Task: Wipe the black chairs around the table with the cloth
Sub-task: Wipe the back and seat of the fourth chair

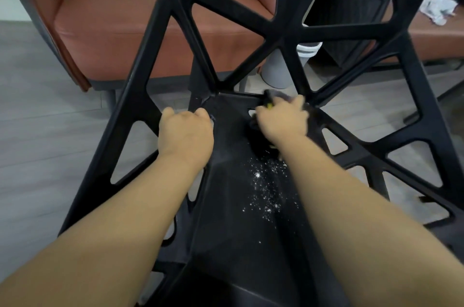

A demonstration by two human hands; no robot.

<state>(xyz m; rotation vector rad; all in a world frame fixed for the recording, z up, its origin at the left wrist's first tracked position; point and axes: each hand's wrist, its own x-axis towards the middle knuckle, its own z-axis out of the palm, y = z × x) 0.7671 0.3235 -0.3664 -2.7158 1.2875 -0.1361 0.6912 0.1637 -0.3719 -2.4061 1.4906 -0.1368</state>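
A black plastic chair with a lattice of triangular cut-outs fills the view. White crumbs lie scattered on its seat. My right hand presses a dark cloth with a yellow edge against the back of the seat, where seat and backrest meet. My left hand is curled over the seat's left rear edge, gripping the chair frame.
An orange-brown upholstered armchair stands behind the chair on the left. A grey bin with a white liner sits on the wood-look floor behind the backrest. A crumpled white cloth lies on a bench at the upper right.
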